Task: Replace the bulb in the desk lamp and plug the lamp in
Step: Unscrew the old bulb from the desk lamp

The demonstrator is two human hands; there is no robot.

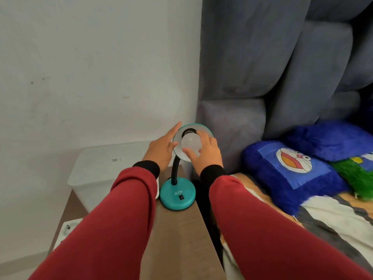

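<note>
A teal desk lamp stands on a brown bedside table (181, 229), with a round base (178, 196), a black bendy neck (175, 170) and a shade (203, 128) tilted up toward me. A white frosted bulb (190, 142) sits in the shade's dark socket. My right hand (207, 152) grips the bulb, thumb below it and fingers over its right side. My left hand (162, 148) holds the shade's left rim, fingers stretched along it. Both arms wear red sleeves with black cuffs. No plug or cord shows.
A translucent white plastic box (101, 166) stands on the table left of the lamp, against the white wall. A grey padded headboard (262, 77) rises to the right. Blue plush cartoon pillows (292, 170) lie on the bed. A white object (67, 229) sits at the table's left edge.
</note>
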